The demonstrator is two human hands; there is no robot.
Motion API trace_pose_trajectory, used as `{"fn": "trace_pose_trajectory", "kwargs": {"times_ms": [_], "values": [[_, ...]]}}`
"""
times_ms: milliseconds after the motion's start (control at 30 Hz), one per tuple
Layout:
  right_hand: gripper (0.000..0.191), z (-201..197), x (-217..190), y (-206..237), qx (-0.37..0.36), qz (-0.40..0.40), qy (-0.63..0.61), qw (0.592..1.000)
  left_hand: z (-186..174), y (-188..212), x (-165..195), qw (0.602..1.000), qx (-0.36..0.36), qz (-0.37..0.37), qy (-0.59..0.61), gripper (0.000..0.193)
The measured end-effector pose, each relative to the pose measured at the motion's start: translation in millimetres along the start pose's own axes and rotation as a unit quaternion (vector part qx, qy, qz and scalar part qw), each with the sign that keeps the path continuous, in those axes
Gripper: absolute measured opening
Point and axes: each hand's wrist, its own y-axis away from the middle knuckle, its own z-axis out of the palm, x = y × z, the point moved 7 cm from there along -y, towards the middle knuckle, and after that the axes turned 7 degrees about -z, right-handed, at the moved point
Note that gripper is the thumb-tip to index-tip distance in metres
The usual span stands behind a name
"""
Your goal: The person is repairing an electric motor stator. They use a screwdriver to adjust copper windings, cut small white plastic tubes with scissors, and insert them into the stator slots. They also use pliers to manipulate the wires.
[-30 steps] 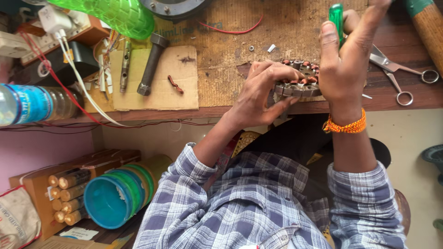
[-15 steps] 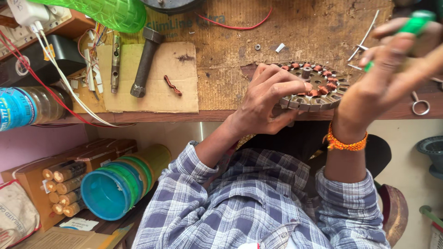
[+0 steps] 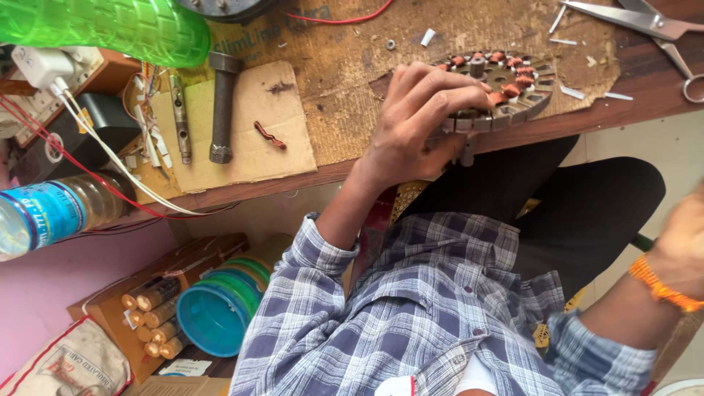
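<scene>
Gripping a round motor stator [image 3: 506, 84] with copper windings, the left hand [image 3: 418, 125] holds it at the near edge of the wooden workbench [image 3: 352, 51], fingers curled over its rim. The right hand [image 3: 686, 242] sits blurred at frame edge, grip unreadable. Scissors [image 3: 645, 26] lie beyond; a hammer [image 3: 220, 103] rests on cardboard [image 3: 249, 125].

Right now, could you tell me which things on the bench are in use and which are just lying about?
In use:
left hand
round wound stator, gripped at the bench edge

Lying about:
hammer
scissors
green plastic bottle
water bottle
cardboard sheet
</scene>
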Motion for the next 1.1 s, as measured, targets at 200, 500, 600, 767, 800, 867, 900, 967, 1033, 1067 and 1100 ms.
{"fn": "trace_pose_trajectory", "kwargs": {"times_ms": [200,500,600,767,800,867,900,967,1033,1067,1100], "values": [[0.048,15.5,41.7,62.0,-0.064,0.104,-0.070,0.990,11.9,1.2,-5.2,0.997,0.030,0.058,-0.032,0.051],[0.043,165.7,39.9,92.3,-0.342,0.025,0.336,0.877,18.1,4.3,8.3,0.993,0.108,0.004,-0.049,0.044],[0.033,192.1,35.5,85.5,-0.298,-0.089,0.444,0.840,14.7,9.3,11.9,0.991,0.123,-0.024,-0.043,0.041],[0.029,230.6,37.3,91.8,-0.352,-0.327,0.448,0.754,13.7,8.9,12.5,0.990,0.136,-0.030,-0.009,0.040],[0.027,232.5,40.2,91.5,-0.350,-0.344,0.445,0.749,13.1,8.5,11.5,0.989,0.143,-0.028,0.011,0.042],[0.029,233.1,47.5,89.0,-0.354,-0.343,0.431,0.756,13.7,8.3,8.9,0.988,0.148,-0.027,0.029,0.042],[0.033,232.7,50.7,88.6,-0.356,-0.342,0.424,0.760,14.1,9.0,7.4,0.989,0.145,-0.029,0.027,0.041],[0.034,232.3,55.1,89.7,-0.361,-0.348,0.418,0.757,15.2,10.6,6.4,0.990,0.139,-0.028,0.020,0.039],[0.034,231.8,58.3,90.5,-0.361,-0.354,0.426,0.750,15.5,11.8,6.8,0.991,0.133,-0.021,0.011,0.038],[0.032,231.8,60.8,90.9,-0.358,-0.356,0.436,0.745,15.3,12.2,6.3,0.991,0.131,-0.022,0.010,0.037],[0.031,231.9,62.7,91.4,-0.355,-0.358,0.445,0.740,15.2,12.3,6.4,0.991,0.128,-0.024,0.008,0.037]]}}
